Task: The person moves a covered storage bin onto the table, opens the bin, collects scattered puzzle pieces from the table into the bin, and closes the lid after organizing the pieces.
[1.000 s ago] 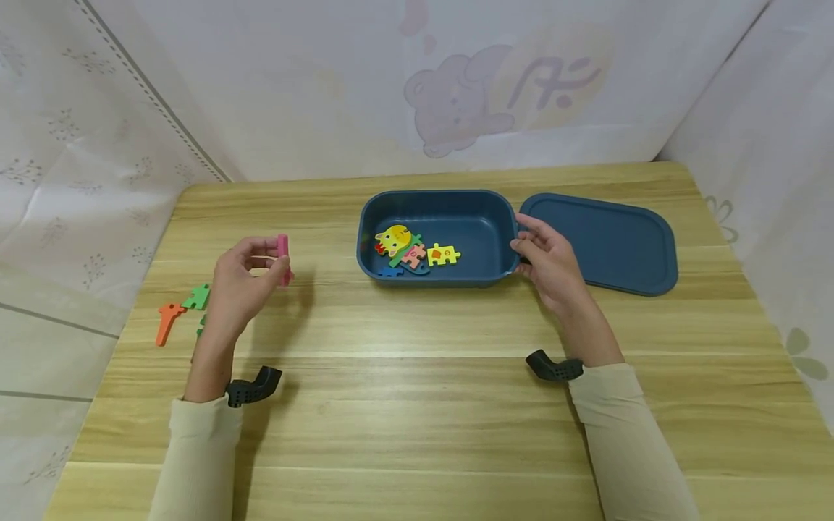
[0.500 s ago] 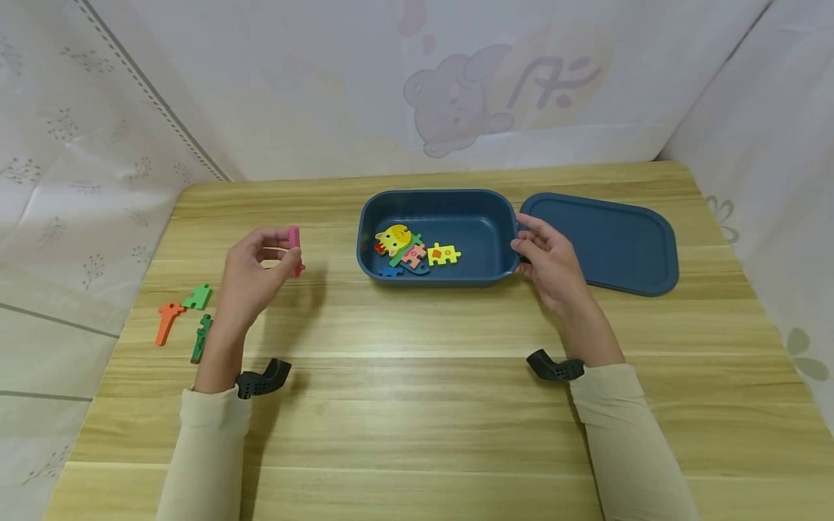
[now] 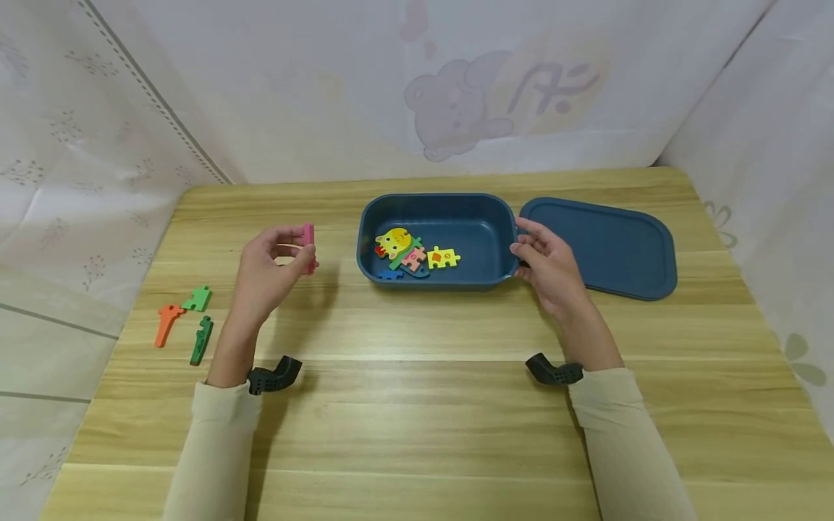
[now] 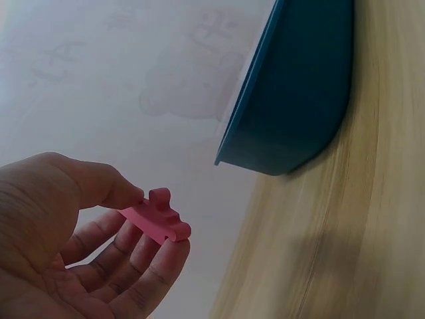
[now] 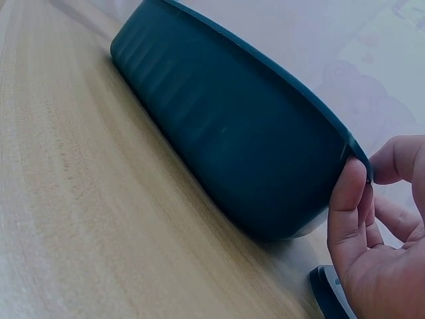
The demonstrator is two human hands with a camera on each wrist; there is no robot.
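Observation:
My left hand (image 3: 270, 271) pinches a pink puzzle piece (image 4: 156, 218) between thumb and fingertips, held above the table to the left of a dark blue box (image 3: 449, 284). At the box's right end, my right hand (image 3: 550, 268) grips the rim, thumb and fingers on either side of it, as the right wrist view shows. Inside the box, toward its left, lie a yellow animal-head piece (image 3: 394, 243), a salmon piece (image 3: 414, 258), a yellow body piece (image 3: 444, 257) and a blue piece (image 3: 391, 275). Some of these overlap and partly hide others.
On the table's left side lie an orange puzzle piece (image 3: 168, 323), a light green piece (image 3: 198, 299) and a dark green piece (image 3: 201, 340). The box's blue lid (image 3: 606, 246) lies flat at the right, beside the box. A pale curtain (image 3: 313, 87) hangs behind the table.
My left hand has moved right, toward the box, carrying the pink puzzle piece, and the dark green piece has come into full view. My right hand has stayed at the rim.

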